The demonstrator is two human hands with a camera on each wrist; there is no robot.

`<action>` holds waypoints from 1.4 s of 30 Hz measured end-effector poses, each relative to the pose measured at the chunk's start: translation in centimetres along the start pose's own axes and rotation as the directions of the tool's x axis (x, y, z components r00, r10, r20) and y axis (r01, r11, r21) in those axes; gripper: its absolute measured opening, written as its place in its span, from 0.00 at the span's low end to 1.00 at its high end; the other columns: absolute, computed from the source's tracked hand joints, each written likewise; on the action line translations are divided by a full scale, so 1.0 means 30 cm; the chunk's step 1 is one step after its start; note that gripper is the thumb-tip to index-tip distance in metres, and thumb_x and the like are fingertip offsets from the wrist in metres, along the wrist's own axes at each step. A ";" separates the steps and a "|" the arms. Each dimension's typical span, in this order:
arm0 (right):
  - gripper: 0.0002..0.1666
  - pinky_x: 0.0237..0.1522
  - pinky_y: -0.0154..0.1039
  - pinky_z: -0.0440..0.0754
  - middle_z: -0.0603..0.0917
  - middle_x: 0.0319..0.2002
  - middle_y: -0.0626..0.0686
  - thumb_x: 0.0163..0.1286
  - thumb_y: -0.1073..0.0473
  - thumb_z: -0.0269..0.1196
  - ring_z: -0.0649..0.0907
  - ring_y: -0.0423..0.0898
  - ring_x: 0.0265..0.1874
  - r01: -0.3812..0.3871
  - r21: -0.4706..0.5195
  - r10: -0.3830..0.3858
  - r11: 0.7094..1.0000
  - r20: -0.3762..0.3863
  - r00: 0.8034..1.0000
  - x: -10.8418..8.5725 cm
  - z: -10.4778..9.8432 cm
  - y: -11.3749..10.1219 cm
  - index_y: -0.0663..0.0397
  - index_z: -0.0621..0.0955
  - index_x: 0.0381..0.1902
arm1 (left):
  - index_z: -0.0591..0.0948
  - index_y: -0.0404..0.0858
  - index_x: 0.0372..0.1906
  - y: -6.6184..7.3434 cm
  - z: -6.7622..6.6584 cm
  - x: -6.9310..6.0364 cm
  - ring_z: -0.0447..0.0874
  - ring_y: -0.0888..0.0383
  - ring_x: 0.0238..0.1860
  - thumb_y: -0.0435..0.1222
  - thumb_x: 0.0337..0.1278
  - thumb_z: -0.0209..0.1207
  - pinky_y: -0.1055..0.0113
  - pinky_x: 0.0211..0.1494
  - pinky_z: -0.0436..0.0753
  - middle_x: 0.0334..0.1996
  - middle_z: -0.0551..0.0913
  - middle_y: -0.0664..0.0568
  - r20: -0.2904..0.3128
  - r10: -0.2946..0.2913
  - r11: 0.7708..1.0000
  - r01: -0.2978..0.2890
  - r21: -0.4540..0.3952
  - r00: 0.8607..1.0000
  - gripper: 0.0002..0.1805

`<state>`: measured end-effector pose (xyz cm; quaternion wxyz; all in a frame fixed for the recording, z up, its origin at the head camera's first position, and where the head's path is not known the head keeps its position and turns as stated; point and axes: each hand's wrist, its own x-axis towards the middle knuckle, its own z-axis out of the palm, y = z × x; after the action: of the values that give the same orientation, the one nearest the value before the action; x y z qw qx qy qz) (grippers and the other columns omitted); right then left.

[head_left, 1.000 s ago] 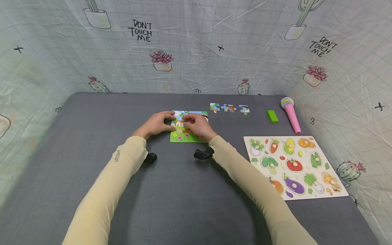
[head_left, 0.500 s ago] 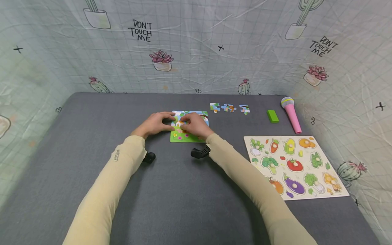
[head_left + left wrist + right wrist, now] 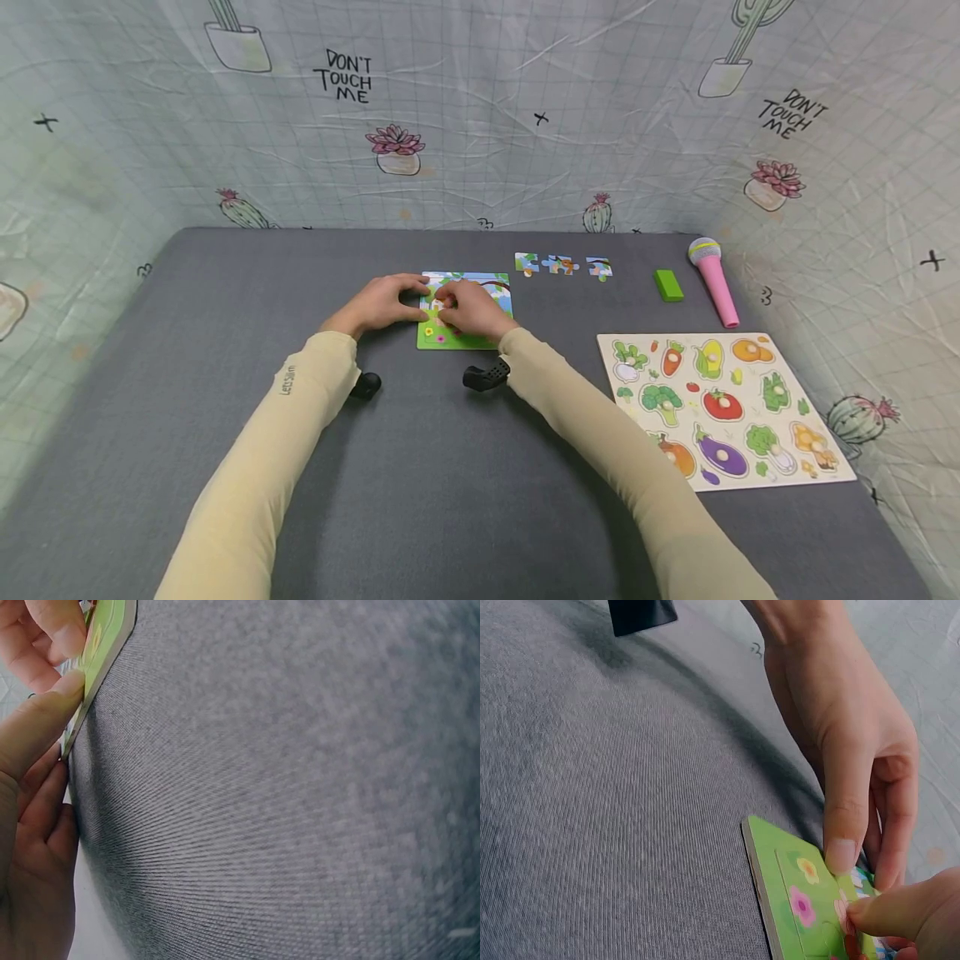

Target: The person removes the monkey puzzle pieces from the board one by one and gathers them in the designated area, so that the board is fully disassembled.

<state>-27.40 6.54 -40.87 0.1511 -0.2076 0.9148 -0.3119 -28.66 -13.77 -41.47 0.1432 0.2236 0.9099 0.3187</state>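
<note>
A small jigsaw puzzle board lies on the grey table, printed with a green meadow, flowers and a house. At its left edge my left hand steadies it, thumb on the green border and fingers stretched along the far corner. Over the left middle of the picture, my right hand has thumb and forefinger pinched on a puzzle piece, mostly hidden by the fingers. In the right wrist view the right thumb touches a pink part of the picture, beside a pink flower.
Behind the board to the right lie loose puzzle pieces in a row. Farther right are a green block and a pink toy microphone. A vegetable peg board lies by the right forearm. A printed curtain stands behind the table.
My right hand has slid a little left across the puzzle, uncovering more of its upper right. The left hand has stayed at the board's left edge, and the loose pieces have not moved.
</note>
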 end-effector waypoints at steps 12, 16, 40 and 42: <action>0.19 0.55 0.45 0.74 0.71 0.55 0.57 0.71 0.56 0.62 0.70 0.50 0.53 -0.055 0.027 0.055 0.998 0.020 0.998 0.005 0.000 -0.002 0.56 0.79 0.57 | 0.78 0.35 0.61 -0.005 -0.006 0.006 0.58 0.45 0.73 0.41 0.58 0.67 0.49 0.74 0.60 0.71 0.67 0.46 -0.003 0.021 1.000 -0.021 0.023 1.000 0.27; 0.17 0.55 0.44 0.74 0.73 0.53 0.56 0.71 0.57 0.62 0.70 0.49 0.51 -0.041 0.034 0.040 0.999 0.029 0.999 0.008 -0.003 -0.004 0.58 0.78 0.55 | 0.78 0.35 0.61 0.000 -0.007 0.003 0.57 0.46 0.73 0.42 0.57 0.68 0.50 0.74 0.59 0.71 0.66 0.46 -0.005 0.018 0.999 -0.018 0.027 1.000 0.28; 0.13 0.49 0.43 0.79 0.74 0.52 0.55 0.66 0.64 0.64 0.78 0.49 0.47 0.019 0.121 0.000 0.992 -0.153 0.988 -0.015 0.009 0.027 0.52 0.84 0.49 | 0.77 0.34 0.62 0.002 -0.002 0.008 0.56 0.45 0.73 0.44 0.56 0.69 0.49 0.75 0.58 0.71 0.66 0.46 0.001 0.013 0.998 -0.013 0.056 1.000 0.31; 0.13 0.50 0.42 0.79 0.76 0.51 0.54 0.67 0.64 0.64 0.79 0.48 0.47 0.027 0.132 -0.006 0.991 -0.160 0.987 -0.017 0.008 0.032 0.52 0.85 0.49 | 0.77 0.34 0.62 0.000 -0.002 0.009 0.57 0.45 0.73 0.44 0.55 0.69 0.49 0.75 0.57 0.71 0.66 0.46 0.001 0.014 0.998 -0.014 0.056 1.000 0.31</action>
<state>-27.13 7.36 -41.58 0.0887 -0.1789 0.8992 -0.3893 -28.91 -13.67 -41.45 0.1347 0.2340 0.9169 0.2938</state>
